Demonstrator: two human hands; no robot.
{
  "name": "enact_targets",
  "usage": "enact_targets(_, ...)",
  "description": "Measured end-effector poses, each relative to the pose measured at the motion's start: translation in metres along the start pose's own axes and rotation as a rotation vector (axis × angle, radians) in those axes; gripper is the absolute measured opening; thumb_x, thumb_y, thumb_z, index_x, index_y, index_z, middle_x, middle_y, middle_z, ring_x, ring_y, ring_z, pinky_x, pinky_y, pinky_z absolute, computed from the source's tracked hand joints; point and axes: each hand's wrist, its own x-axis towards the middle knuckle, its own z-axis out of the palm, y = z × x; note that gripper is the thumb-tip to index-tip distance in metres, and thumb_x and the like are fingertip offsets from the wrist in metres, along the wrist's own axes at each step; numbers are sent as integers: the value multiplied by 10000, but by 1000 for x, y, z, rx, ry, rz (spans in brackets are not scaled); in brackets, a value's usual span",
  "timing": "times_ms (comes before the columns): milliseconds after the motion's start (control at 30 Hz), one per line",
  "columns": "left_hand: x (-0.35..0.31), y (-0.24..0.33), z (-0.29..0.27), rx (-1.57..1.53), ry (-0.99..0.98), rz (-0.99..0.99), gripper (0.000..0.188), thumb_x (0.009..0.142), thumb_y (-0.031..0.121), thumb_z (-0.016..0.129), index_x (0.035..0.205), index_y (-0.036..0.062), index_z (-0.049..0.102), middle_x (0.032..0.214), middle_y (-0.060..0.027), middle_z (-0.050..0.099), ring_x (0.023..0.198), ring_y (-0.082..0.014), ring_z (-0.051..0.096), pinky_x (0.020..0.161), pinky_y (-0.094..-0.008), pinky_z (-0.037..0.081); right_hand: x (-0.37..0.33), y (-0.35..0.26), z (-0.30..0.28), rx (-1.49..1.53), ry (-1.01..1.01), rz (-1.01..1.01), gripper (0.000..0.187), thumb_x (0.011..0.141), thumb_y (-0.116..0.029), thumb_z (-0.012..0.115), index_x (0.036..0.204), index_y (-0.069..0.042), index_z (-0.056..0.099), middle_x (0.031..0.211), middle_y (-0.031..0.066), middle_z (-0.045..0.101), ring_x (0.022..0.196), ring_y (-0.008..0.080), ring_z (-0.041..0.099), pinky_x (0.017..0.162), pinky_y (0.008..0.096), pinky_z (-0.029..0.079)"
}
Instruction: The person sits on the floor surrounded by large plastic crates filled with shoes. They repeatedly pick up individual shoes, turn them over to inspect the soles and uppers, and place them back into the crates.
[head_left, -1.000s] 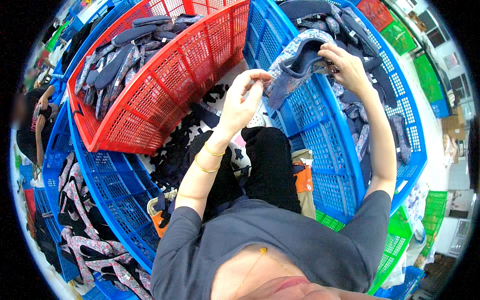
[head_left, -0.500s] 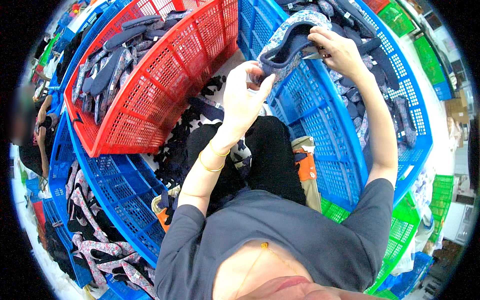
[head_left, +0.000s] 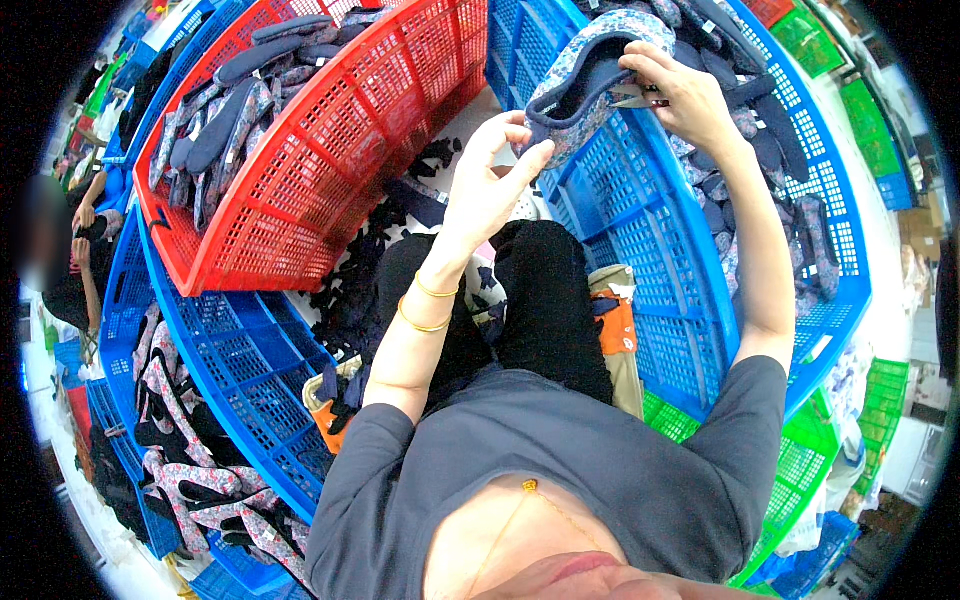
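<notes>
A fabric slipper (head_left: 588, 85) with a blue-and-white floral outside and navy lining is held up over the wall of the right blue crate (head_left: 645, 250). Its opening faces up toward me. My left hand (head_left: 492, 182) pinches the near left end between thumb and fingers. At the far right rim, the fingers of my right hand (head_left: 688, 100) grip the edge. Metal thread snips (head_left: 630, 98) also sit in that hand, their blades pointing left beside the slipper. My right palm hides the handle.
More navy and floral slippers (head_left: 770, 125) fill the right crate. To the left, a tilted red crate (head_left: 350, 150) holds similar slippers. Pink floral pieces (head_left: 200, 490) lie beyond a blue crate (head_left: 240, 370). Dark scraps (head_left: 360, 270) litter the floor. Another person's hands (head_left: 82, 235) show far left.
Both hands keep their hold on the slipper, which sits slightly farther right in view. The crates have shifted slightly in the picture too.
</notes>
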Motion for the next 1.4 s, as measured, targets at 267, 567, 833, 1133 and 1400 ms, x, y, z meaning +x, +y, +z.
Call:
enact_targets(267,-3,4,13,-623,-73,-68,68,917,58,606,944,17,559,1321,-149,493,1096,-265,597,956,-400,517,-13,-1,-38,12,93,123,479,796,-195,686,1254,-238,554,1307,-31,526,968,264,644,738,370,542)
enact_targets(567,-15,-8,42,-804,26,-80,92,913,84,619,931,6,572,1347,-169,456,1108,-185,564,953,-304,473,-42,-105,-45,161,184,25,390,824,-222,690,1185,-111,590,866,59,599,684,229,623,558,315,493)
enact_targets(833,-22,0,56,-742,44,-64,96,900,79,632,925,-10,606,1372,-192,436,1134,-163,523,915,-273,458,-46,-100,-12,-82,353,-128,387,808,-243,710,1127,-55,598,958,69,633,745,179,630,550,287,494)
enact_targets(1133,-26,12,70,-669,98,-32,69,887,47,641,898,-13,608,1354,-208,450,1218,-222,470,1011,-326,388,-47,-104,-14,-156,386,-94,339,814,-242,699,1091,-65,615,951,52,636,727,163,627,551,274,487)
enact_targets(1400,-26,20,68,-655,70,-20,65,879,29,631,893,-17,587,1374,-196,431,1279,-242,424,1018,-339,399,-48,-98,-19,269,333,68,246,818,-160,708,1015,-51,607,851,78,646,670,209,645,542,297,500)
